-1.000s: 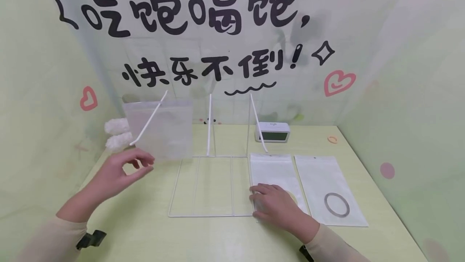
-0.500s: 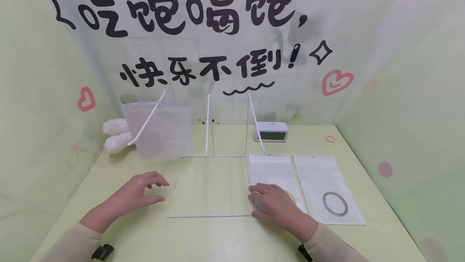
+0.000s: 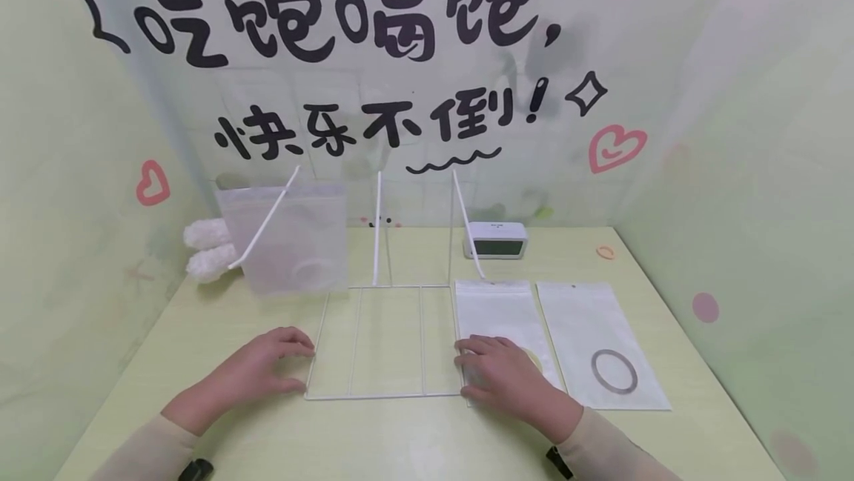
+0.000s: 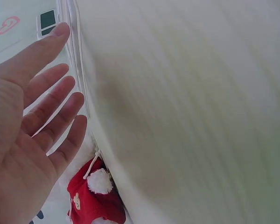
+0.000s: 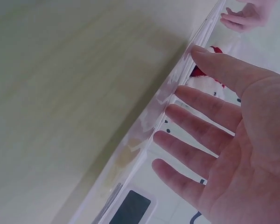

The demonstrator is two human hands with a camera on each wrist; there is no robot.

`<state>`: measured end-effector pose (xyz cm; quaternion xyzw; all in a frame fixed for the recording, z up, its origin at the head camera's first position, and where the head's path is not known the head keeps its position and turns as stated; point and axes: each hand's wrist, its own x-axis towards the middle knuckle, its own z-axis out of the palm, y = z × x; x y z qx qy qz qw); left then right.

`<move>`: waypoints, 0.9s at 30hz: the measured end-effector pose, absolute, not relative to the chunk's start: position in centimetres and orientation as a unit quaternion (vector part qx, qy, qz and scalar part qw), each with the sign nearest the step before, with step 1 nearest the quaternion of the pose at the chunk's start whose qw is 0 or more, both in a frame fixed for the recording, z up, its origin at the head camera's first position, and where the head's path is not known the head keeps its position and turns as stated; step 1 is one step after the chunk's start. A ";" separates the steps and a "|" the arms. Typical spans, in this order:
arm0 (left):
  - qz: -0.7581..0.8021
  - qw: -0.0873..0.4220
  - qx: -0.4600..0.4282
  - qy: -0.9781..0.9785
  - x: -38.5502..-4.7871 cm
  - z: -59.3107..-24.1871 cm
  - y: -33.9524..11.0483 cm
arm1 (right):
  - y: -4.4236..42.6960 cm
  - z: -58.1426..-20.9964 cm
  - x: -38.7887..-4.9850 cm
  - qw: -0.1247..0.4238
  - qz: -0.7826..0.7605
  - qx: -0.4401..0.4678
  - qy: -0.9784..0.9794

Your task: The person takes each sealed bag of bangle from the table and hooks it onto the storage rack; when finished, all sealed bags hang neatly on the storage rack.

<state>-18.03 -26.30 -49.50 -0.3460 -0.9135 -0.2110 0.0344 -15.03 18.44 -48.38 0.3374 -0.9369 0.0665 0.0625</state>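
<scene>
A white wire rack (image 3: 363, 396) stands on the table, with its flat base frame toward me and three slanting arms above. From its left arm hangs a translucent zip bag (image 3: 293, 236) with a faint ring shape inside. My left hand (image 3: 250, 370) is at the left side of the base, fingertips at the wire, fingers fairly straight in the left wrist view. At the right side my right hand (image 3: 510, 377) rests its fingertips by the wire, over part of a white zip bag (image 3: 497, 307). A second zip bag (image 3: 580, 318) lies beside it, holding a grey ring (image 3: 614, 371).
A white digital clock (image 3: 497, 241) stands behind the rack at right. An orange ring (image 3: 605, 252) lies at the far right. White fluffy shapes (image 3: 210, 247) sit behind the hanging bag. The left wrist view shows a plush in red clothing (image 4: 100, 196). Printed cloth walls surround the table.
My left hand has come down and right, from beside the hanging bag to the left side of the rack's base. The right hand stays in place.
</scene>
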 end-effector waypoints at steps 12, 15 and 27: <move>-0.162 0.022 -0.332 -0.929 -17.4 -49.7 -26.5 | 18.7 -48.1 -15.6 0.072 0.115 0.390 -0.911; -0.155 0.028 -0.335 -0.929 -17.3 -49.8 -26.5 | 18.9 -48.0 -15.9 0.054 0.124 0.394 -0.909; -0.149 0.025 -0.342 -0.927 -17.3 -49.7 -26.1 | 23.3 -47.0 -20.0 -0.009 0.237 0.305 -0.922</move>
